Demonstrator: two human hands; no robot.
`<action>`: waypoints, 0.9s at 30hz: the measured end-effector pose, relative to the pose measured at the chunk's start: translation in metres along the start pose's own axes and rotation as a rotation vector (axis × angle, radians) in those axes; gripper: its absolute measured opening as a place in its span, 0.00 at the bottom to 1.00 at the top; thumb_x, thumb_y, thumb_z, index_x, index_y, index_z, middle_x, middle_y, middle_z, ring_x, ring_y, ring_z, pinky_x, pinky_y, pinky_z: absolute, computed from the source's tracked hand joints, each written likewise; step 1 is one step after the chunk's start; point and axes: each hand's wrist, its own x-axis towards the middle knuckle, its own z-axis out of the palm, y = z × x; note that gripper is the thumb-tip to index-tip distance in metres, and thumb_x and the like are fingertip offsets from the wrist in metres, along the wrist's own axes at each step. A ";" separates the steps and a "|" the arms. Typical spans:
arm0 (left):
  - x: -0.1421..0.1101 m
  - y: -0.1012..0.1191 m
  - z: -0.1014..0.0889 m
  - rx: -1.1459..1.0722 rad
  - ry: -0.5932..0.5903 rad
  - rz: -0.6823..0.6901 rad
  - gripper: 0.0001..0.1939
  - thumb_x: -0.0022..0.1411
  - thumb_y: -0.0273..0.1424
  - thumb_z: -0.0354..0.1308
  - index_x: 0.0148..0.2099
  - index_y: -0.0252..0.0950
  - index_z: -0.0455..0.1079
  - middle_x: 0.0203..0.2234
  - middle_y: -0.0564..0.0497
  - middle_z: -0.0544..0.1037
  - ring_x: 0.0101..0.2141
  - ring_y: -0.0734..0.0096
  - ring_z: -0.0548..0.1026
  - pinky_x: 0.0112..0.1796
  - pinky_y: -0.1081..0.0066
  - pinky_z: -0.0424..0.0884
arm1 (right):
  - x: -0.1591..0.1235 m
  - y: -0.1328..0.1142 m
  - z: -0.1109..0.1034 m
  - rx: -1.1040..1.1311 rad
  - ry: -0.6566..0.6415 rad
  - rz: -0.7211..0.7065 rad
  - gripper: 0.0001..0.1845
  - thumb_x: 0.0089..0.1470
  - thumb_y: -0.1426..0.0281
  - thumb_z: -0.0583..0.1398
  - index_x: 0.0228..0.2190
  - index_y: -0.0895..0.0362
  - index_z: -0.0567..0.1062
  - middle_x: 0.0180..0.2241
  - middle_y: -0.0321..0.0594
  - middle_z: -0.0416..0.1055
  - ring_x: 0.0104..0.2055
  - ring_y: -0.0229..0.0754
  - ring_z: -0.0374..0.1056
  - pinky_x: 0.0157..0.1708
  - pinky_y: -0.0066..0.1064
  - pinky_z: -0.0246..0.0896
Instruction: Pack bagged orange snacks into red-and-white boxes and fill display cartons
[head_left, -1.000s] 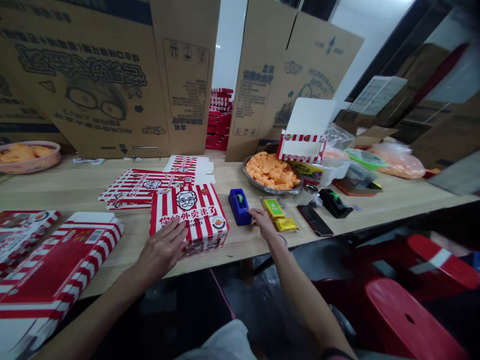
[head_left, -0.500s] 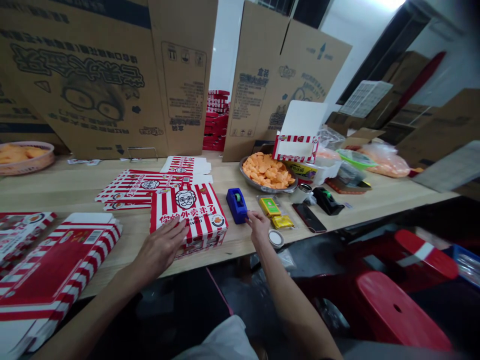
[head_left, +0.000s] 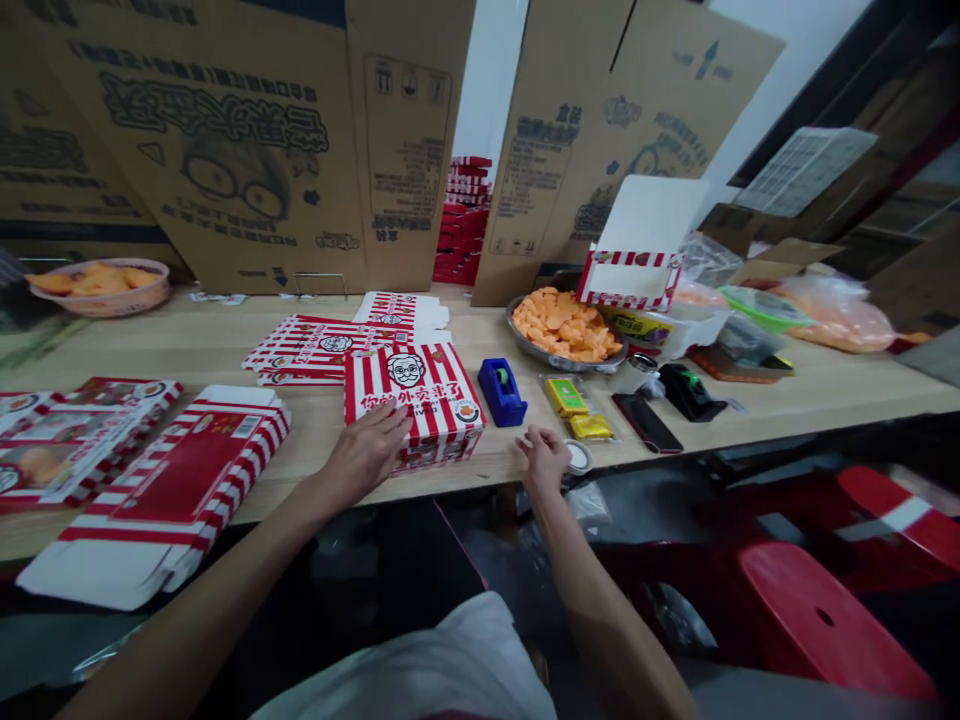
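Note:
A closed red-and-white striped cardboard box [head_left: 409, 395] with a printed bearded face lies near the table's front edge. My left hand [head_left: 367, 450] rests flat on its front top edge, fingers stretched out. To the right of the box stands a blue tape dispenser [head_left: 504, 393] with a green-cored roll. Just in front of the dispenser and apart from it is my right hand [head_left: 546, 460], thumb and fingers pinched together. Whatever is between those fingertips, perhaps nothing, is too small to make out. Beside that hand sits a small round white lid [head_left: 578, 457].
Flattened striped boxes [head_left: 300, 345] lie behind; another stack [head_left: 199, 455] is at left. A metal bowl of orange chips [head_left: 566, 325], yellow packets [head_left: 568, 397], a phone [head_left: 646, 422] and a black tape dispenser [head_left: 686, 392] are at right. Large cartons [head_left: 262, 150] stand behind the table.
My right hand has drawn away from the blue tape dispenser toward the table's front edge. My left hand stays on the box. The view has shifted left.

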 end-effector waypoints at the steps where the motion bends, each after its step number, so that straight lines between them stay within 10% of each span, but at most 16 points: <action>1: 0.001 0.000 0.001 -0.004 0.009 -0.008 0.16 0.63 0.26 0.46 0.50 0.32 0.70 0.48 0.41 0.75 0.53 0.58 0.69 0.53 0.57 0.68 | -0.018 -0.008 0.002 0.037 -0.011 0.030 0.16 0.34 0.58 0.66 0.18 0.56 0.69 0.17 0.30 0.64 0.22 0.35 0.62 0.27 0.32 0.66; 8: 0.007 0.003 0.001 -0.048 0.002 -0.048 0.14 0.61 0.23 0.47 0.45 0.31 0.72 0.45 0.40 0.76 0.51 0.57 0.70 0.52 0.54 0.69 | -0.136 -0.052 0.068 0.268 -0.273 0.372 0.16 0.33 0.61 0.70 0.17 0.59 0.73 0.17 0.33 0.69 0.19 0.33 0.63 0.20 0.26 0.63; 13: 0.010 0.008 -0.006 -0.019 -0.038 -0.061 0.14 0.61 0.23 0.46 0.43 0.31 0.72 0.44 0.40 0.76 0.51 0.56 0.70 0.51 0.55 0.70 | -0.139 -0.044 0.103 0.186 -0.188 0.425 0.19 0.29 0.60 0.70 0.13 0.58 0.70 0.13 0.32 0.68 0.13 0.33 0.60 0.15 0.26 0.59; 27: 0.036 0.028 -0.027 0.117 -0.139 -0.323 0.15 0.64 0.31 0.46 0.42 0.32 0.72 0.38 0.39 0.73 0.42 0.54 0.70 0.41 0.59 0.68 | -0.142 -0.029 0.092 0.193 -0.361 0.472 0.19 0.31 0.56 0.69 0.18 0.57 0.71 0.14 0.32 0.69 0.15 0.36 0.64 0.19 0.30 0.65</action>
